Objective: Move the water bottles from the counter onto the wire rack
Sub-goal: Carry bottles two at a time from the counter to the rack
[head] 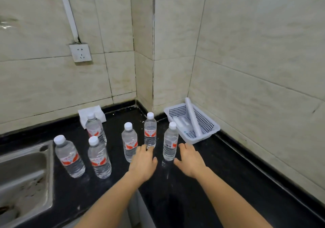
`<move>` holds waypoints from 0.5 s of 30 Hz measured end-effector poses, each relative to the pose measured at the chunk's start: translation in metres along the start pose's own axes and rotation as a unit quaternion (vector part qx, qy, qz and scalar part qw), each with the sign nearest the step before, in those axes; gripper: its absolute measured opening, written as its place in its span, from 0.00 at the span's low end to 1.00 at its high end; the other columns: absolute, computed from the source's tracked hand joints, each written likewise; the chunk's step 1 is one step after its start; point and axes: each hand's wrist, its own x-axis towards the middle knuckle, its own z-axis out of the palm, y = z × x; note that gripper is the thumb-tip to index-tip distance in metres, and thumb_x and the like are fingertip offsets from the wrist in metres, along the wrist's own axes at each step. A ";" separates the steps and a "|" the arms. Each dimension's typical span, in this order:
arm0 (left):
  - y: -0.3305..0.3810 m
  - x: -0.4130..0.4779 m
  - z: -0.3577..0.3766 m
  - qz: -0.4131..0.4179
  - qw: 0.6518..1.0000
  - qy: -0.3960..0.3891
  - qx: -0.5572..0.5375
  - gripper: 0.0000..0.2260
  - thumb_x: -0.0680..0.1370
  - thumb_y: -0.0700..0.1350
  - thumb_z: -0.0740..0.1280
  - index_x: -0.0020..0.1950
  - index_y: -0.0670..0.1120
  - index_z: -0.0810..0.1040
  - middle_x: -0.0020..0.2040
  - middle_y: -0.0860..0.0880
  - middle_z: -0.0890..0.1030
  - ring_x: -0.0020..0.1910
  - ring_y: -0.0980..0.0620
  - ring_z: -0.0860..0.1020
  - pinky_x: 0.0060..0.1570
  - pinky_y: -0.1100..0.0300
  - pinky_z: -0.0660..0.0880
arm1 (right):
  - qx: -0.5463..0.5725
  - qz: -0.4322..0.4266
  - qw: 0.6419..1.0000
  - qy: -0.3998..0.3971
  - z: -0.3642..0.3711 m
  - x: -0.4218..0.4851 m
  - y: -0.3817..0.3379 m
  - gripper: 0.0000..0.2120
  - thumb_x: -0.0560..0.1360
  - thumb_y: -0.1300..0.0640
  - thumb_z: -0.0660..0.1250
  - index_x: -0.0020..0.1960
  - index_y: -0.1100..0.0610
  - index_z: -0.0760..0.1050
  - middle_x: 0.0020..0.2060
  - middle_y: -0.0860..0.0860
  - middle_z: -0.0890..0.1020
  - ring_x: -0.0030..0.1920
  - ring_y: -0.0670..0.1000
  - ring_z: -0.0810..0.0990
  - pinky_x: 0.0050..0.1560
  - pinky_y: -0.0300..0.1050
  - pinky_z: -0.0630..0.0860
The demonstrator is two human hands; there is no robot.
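Note:
Several clear water bottles with white caps and red labels stand upright on the black counter (219,166). One bottle (69,155) stands by the sink, another (99,157) just right of it, and a third (95,128) behind them. Three more stand in the middle: one (129,141) left of my left hand, one (150,130) beyond its fingertips, one (170,140) between my hands. My left hand (143,162) hovers palm down, fingers apart, holding nothing. My right hand (190,159) is spread open just right of the nearest bottle. No wire rack is in view.
A steel sink (22,175) fills the left side. A white plastic basket (209,122) holding a white roll sits in the right corner against the tiled wall. A white tissue pack (98,111) leans at the back wall. A wall socket (80,52) hangs above.

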 end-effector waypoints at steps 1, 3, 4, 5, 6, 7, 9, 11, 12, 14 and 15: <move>-0.005 0.017 -0.002 0.018 1.000 0.014 0.007 0.22 0.80 0.48 0.59 0.74 0.46 0.63 0.71 0.45 0.68 0.70 0.47 0.65 0.68 0.53 0.66 | 0.011 0.006 1.000 0.011 -0.001 0.016 -0.003 0.25 0.76 0.48 0.65 0.68 0.57 0.65 0.63 0.55 0.72 0.62 0.55 0.72 0.61 0.50 0.72; -0.014 0.051 -0.007 0.052 0.996 0.045 0.054 0.23 0.79 0.47 0.60 0.74 0.46 0.64 0.71 0.45 0.69 0.69 0.46 0.66 0.67 0.53 0.66 | 0.027 0.017 0.999 0.038 -0.004 0.045 -0.008 0.23 0.76 0.49 0.65 0.68 0.56 0.65 0.61 0.55 0.73 0.60 0.55 0.74 0.58 0.49 0.74; -0.018 0.067 -0.009 0.069 0.992 0.061 0.089 0.23 0.78 0.46 0.62 0.72 0.45 0.67 0.70 0.44 0.70 0.69 0.45 0.67 0.66 0.52 0.67 | 0.031 0.023 0.998 0.050 -0.006 0.058 -0.010 0.24 0.76 0.50 0.65 0.68 0.57 0.64 0.61 0.55 0.73 0.59 0.55 0.74 0.57 0.50 0.74; -0.021 0.083 -0.011 0.082 0.988 0.072 0.113 0.22 0.75 0.45 0.65 0.69 0.45 0.71 0.68 0.43 0.73 0.68 0.44 0.70 0.63 0.50 0.69 | 0.033 0.028 0.997 0.059 -0.007 0.070 -0.011 0.25 0.77 0.51 0.64 0.69 0.57 0.62 0.61 0.55 0.73 0.59 0.55 0.74 0.56 0.51 0.75; -0.024 0.099 -0.012 0.091 0.984 0.082 0.131 0.22 0.71 0.45 0.70 0.65 0.44 0.75 0.66 0.42 0.76 0.65 0.43 0.73 0.60 0.48 0.72 | 0.027 0.030 0.997 0.064 -0.009 0.081 -0.011 0.26 0.77 0.51 0.63 0.71 0.57 0.59 0.61 0.55 0.72 0.58 0.56 0.73 0.56 0.51 0.75; -0.025 0.114 -0.015 0.097 0.981 0.083 0.146 0.23 0.68 0.46 0.73 0.62 0.44 0.78 0.63 0.41 0.78 0.62 0.42 0.76 0.58 0.47 0.74 | 0.015 0.029 0.997 0.067 -0.011 0.091 -0.011 0.29 0.77 0.52 0.62 0.74 0.56 0.56 0.61 0.55 0.72 0.58 0.56 0.73 0.55 0.52 0.75; -0.027 0.139 -0.022 0.094 0.981 0.087 0.146 0.25 0.71 0.49 0.72 0.67 0.44 0.74 0.67 0.41 0.74 0.66 0.42 0.73 0.61 0.47 0.72 | -0.018 0.016 0.998 0.063 -0.012 0.108 -0.009 0.33 0.78 0.51 0.61 0.77 0.55 0.50 0.62 0.56 0.70 0.60 0.57 0.72 0.57 0.52 0.74; -0.031 0.164 -0.022 0.095 0.982 0.077 0.145 0.26 0.80 0.50 0.60 0.77 0.46 0.59 0.76 0.41 0.61 0.75 0.42 0.59 0.71 0.48 0.61 | -0.046 -0.002 0.998 0.051 -0.012 0.122 -0.008 0.33 0.79 0.51 0.61 0.78 0.53 0.48 0.64 0.55 0.70 0.62 0.56 0.71 0.59 0.52 0.73; -0.033 0.175 -0.021 0.089 0.983 0.065 0.149 0.26 0.82 0.50 0.57 0.78 0.46 0.53 0.78 0.42 0.57 0.77 0.43 0.55 0.73 0.47 0.57 | -0.063 -0.012 0.997 0.046 -0.012 0.127 -0.008 0.32 0.79 0.50 0.60 0.78 0.52 0.49 0.65 0.55 0.70 0.63 0.56 0.70 0.60 0.52 0.72; -0.035 0.189 -0.023 0.074 0.981 0.046 0.176 0.27 0.81 0.49 0.58 0.78 0.47 0.52 0.77 0.43 0.59 0.76 0.43 0.56 0.73 0.43 0.54 | -0.101 -0.039 0.993 0.040 -0.010 0.132 -0.009 0.29 0.81 0.50 0.57 0.78 0.53 0.50 0.66 0.55 0.70 0.65 0.56 0.70 0.63 0.53 0.69; -0.035 0.193 -0.024 0.078 0.978 0.043 0.188 0.27 0.81 0.48 0.60 0.78 0.46 0.54 0.75 0.44 0.63 0.75 0.44 0.59 0.72 0.42 0.55 | -0.115 -0.051 0.991 0.042 -0.009 0.132 -0.009 0.28 0.82 0.50 0.56 0.78 0.54 0.51 0.67 0.55 0.70 0.66 0.56 0.70 0.65 0.54 0.67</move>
